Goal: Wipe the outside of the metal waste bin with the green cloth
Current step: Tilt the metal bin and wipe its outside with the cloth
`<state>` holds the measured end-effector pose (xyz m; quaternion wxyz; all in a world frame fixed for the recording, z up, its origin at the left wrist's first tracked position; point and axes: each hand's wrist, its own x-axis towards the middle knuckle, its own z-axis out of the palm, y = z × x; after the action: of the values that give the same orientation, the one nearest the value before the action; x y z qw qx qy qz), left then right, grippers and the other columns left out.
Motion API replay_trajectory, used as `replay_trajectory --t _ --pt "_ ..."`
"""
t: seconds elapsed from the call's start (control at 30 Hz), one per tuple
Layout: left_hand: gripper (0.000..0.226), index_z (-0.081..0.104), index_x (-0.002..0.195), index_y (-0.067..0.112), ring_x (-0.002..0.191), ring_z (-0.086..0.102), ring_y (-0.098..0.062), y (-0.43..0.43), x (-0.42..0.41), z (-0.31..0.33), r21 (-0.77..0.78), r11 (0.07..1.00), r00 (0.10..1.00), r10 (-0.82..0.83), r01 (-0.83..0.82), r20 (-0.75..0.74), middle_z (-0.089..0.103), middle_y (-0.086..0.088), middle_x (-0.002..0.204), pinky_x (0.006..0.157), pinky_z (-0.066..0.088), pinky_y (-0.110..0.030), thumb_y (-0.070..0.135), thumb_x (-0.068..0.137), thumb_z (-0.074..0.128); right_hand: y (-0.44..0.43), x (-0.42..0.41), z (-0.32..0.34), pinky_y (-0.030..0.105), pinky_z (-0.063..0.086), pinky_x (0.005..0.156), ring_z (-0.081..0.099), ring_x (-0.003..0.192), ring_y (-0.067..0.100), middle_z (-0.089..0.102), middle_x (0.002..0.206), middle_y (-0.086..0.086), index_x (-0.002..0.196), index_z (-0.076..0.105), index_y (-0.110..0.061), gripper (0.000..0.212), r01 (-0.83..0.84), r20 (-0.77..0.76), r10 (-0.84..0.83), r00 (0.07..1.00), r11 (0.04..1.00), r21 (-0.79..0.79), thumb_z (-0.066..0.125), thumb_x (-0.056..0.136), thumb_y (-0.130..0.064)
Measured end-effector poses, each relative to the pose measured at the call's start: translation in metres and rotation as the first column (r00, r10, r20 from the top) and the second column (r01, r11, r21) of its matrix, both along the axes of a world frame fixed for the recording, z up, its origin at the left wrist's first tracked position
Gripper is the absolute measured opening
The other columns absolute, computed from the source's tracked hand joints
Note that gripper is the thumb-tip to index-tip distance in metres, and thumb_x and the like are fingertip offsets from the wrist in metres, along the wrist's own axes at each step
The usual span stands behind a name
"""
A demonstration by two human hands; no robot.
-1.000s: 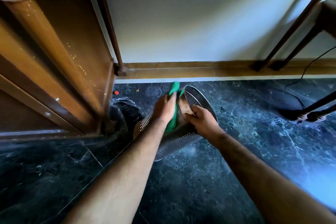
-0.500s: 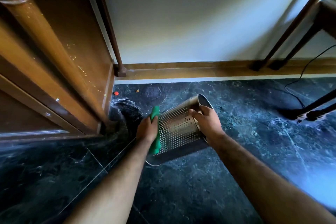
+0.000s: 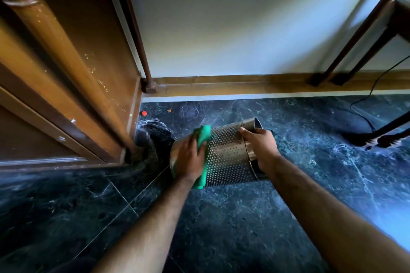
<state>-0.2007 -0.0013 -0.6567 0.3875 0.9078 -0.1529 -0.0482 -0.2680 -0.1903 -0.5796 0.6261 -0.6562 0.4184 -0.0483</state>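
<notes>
The perforated metal waste bin [image 3: 226, 155] is tipped on its side above the dark marble floor, its open mouth pointing right and away, its base toward the left. My right hand [image 3: 260, 147] grips the bin's smooth rim band, thumb on the outside. My left hand [image 3: 188, 158] presses the green cloth [image 3: 203, 155] flat against the bin's side wall near the base. The cloth drapes over the curve, showing above and below my fingers. The bin's inside is hidden.
A wooden cabinet [image 3: 73, 86] stands close on the left, with a dark bundle [image 3: 153, 137] at its corner. A skirting board [image 3: 244, 86] runs along the white wall. Chair legs [image 3: 359, 35] and a black cable [image 3: 363, 104] lie to the right. A small red speck [image 3: 144, 113] sits near the cabinet.
The bin has been turned from mouth-up to lying sideways, mouth to the right. My left hand with the cloth slid from the rim down to the wall near the base.
</notes>
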Motion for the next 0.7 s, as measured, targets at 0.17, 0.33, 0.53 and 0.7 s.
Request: replay_trajectory --t 0.17,0.33,0.53,0.7 --pt "0.049 0.065 0.120 0.004 0.110 0.064 -0.041 0.006 0.036 0.003 0.143 0.974 0.943 0.208 -0.176 -0.258 0.067 -0.024 0.121 0.089 0.049 -0.039 0.044 0.100 0.045 0.014 -0.006 -0.001 0.037 0.061 0.064 0.072 0.070 0.018 0.078 0.085 0.004 0.106 0.074 -0.008 0.017 -0.076 0.119 0.065 0.991 0.993 0.089 0.070 0.092 -0.016" --pt "0.042 0.068 0.103 0.039 0.057 0.063 -0.005 -0.048 0.051 0.065 -0.138 0.985 0.936 0.051 -0.105 -0.347 0.063 0.012 0.075 0.047 0.043 -0.019 0.069 0.091 0.040 0.024 -0.016 0.008 0.026 0.057 0.064 0.070 0.075 0.018 0.077 0.090 0.011 0.098 0.069 0.000 0.008 -0.430 0.241 0.412 0.879 0.902 0.026 0.069 0.090 -0.002" --pt "0.041 0.057 0.116 0.041 0.098 0.067 -0.016 -0.047 0.016 0.053 -0.295 0.952 0.971 -0.145 0.085 -0.188 0.070 0.004 0.114 0.084 0.053 -0.035 0.068 0.089 0.042 0.024 0.006 0.020 0.042 0.055 0.077 0.068 0.081 0.024 0.077 0.093 0.015 0.102 0.072 -0.002 0.014 -0.256 0.190 0.256 0.948 0.966 -0.026 0.070 0.088 -0.004" --pt "0.041 0.066 0.109 0.011 0.096 0.066 -0.028 0.025 0.012 -0.015 -0.068 0.993 0.991 0.093 -0.099 -0.094 0.071 -0.013 0.105 0.078 0.042 -0.026 0.044 0.098 0.044 0.021 0.009 0.018 0.034 0.058 0.047 0.068 0.056 0.010 0.075 0.081 0.005 0.095 0.076 -0.013 0.012 -0.063 0.060 0.064 0.996 0.998 -0.016 0.073 0.090 -0.024"
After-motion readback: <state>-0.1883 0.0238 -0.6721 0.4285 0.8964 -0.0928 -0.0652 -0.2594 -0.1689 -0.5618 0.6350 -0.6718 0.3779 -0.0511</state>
